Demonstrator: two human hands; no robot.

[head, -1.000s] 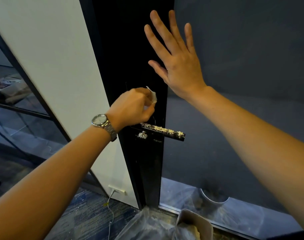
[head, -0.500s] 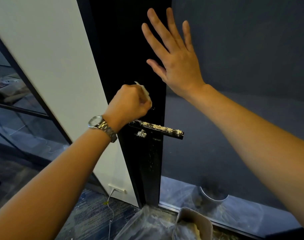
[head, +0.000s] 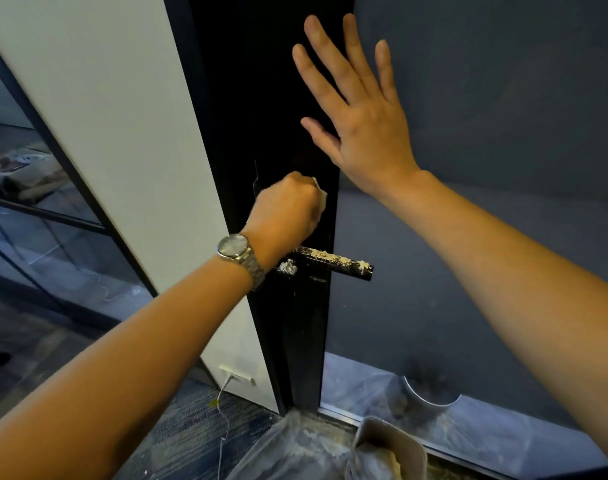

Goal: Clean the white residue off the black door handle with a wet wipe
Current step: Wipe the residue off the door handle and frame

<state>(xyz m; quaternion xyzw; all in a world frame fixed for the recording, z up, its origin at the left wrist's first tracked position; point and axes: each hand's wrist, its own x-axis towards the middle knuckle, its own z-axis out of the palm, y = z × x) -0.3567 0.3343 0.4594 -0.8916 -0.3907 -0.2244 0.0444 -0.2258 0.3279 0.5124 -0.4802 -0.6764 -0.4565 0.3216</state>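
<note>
A black door handle [head: 337,263] sticks out to the right from the black door edge [head: 295,323], with white crumbly residue along its top and a white clump at its base. My left hand [head: 285,211], with a wristwatch, is clenched around a white wet wipe [head: 320,194] and presses against the door plate just above the handle's base. My right hand [head: 358,123] lies flat with fingers spread on the door above, holding nothing.
A white wall panel [head: 122,150] stands left of the door, with glass partitions beyond it. On the floor below lie clear plastic sheeting [head: 295,448] and a grey bin [head: 389,448]. A white cable hangs from a low socket [head: 235,375].
My left hand with the wipe has slid left and then a little down along the door plate above the handle. My right hand has stayed flat on the door.
</note>
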